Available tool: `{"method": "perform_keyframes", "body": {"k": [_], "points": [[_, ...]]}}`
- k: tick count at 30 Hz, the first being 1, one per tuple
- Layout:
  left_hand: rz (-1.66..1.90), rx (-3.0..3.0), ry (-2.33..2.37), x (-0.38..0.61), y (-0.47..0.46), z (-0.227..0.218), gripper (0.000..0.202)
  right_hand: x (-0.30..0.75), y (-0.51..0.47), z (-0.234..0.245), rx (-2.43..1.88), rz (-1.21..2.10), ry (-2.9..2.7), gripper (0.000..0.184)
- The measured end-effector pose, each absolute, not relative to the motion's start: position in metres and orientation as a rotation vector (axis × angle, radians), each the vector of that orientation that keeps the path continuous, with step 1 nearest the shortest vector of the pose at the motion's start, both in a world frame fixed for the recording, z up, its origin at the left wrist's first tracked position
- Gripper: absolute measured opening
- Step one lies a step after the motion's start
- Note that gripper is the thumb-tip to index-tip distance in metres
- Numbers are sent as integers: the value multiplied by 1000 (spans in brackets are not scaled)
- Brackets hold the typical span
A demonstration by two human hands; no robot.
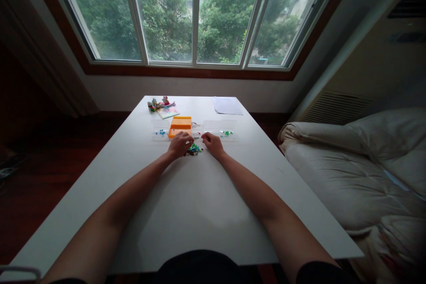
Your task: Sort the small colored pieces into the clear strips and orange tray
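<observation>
My left hand [180, 143] rests in front of an orange open case [181, 120], its fingers bent together above the left edge of a small heap of multicoloured pieces [194, 149]. The heap shows green, blue and dark bits, too small to name. On the far right of the heap, my right hand [213, 143] has its fingers curled in a pinch. Whatever either hand holds is too small or hidden. Blue pieces [162, 132] lie in a clear plastic box [155, 136] at left. Green pieces [227, 133] are in another clear box [211, 125] at right.
Toy figures [153, 105] and a colourful sheet [168, 112] lie at the white table's [199, 213] back left. White papers [227, 105] lie at its back right. A cushioned sofa [349, 177] stands to the right, and a window [196, 13] is ahead.
</observation>
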State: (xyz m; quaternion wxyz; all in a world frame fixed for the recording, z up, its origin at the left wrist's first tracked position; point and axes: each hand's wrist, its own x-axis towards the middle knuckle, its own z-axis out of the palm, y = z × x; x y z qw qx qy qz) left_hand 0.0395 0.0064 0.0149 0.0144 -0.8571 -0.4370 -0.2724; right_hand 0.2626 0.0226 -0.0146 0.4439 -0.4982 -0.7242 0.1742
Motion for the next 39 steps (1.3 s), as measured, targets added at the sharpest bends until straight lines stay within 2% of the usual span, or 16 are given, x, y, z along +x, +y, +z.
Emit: {"method": "perform_keyframes", "body": {"k": [7,15,19,23,39], "points": [[-865,-2369,-1811,16,42,23,25,264,26,-19,-1193,429,-1808,22],[-436,-2342,-1932,-1,84,47,36,265,25,-17,-1219,462,-1801,23],[-123,-2345,-1915,-2,94,48,33,265,26,-17,-1210,455,-1806,22],[12,-2336,-1935,1,99,43,32,266,26,-19,-1211,451,-1813,21],[-67,-2333,-2052,-3,103,32,27,266,27,-19,-1216,442,-1841,21]]}}
